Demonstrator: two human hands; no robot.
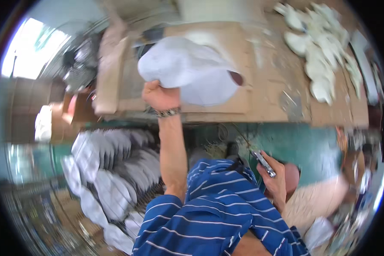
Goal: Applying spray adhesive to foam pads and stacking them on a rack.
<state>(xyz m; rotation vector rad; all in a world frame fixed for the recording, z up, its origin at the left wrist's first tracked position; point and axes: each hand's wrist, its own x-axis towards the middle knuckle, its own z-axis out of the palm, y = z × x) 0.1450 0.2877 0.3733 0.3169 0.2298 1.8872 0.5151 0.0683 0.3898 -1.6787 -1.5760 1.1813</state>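
Observation:
My left hand (161, 96) is closed on the near edge of a large white hollow piece (192, 70), smooth and curved like a shell. The piece is held over the cardboard-covered table, and a dark reddish patch shows at its right end. Its exact kind is not clear. Low at my right side, my right hand (274, 176) grips a small silver-and-black metal hand tool (263, 164). That tool points up and away from me; blur hides its exact type.
Cardboard (260, 96) covers the table ahead. A heap of cream-white limp pieces (318, 51) lies at its far right. Left of me, a rack carries rows of similar white pieces (111, 149). A round brownish seat-like thing (292, 177) stands beside my right hand, over green floor (309, 147).

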